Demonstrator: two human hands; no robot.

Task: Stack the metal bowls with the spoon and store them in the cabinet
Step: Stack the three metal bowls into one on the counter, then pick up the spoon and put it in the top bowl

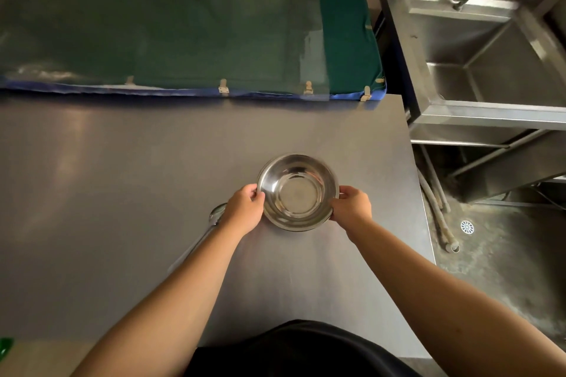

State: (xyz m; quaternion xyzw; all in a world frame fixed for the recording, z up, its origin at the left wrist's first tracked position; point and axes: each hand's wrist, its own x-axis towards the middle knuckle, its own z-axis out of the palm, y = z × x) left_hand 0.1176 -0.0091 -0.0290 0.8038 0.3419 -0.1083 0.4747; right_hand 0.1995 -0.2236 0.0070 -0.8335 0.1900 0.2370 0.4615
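A shiny metal bowl [297,191] sits upright on the grey steel table [122,177], right of centre. A second rim shows under its near edge, so it looks nested in another bowl. My left hand [245,208] grips the rim on the left side. On the opposite rim my right hand [352,205] holds on with thumb and fingers. A long metal spoon [202,239] lies on the table just left of the bowl, its head partly hidden behind my left hand and its handle running under my left forearm.
A green padded mat [183,24] with a blue edge lies along the table's far side. To the right, past the table's edge, stands a steel sink [490,70] with a tap, hoses and a floor drain [467,226] below it.
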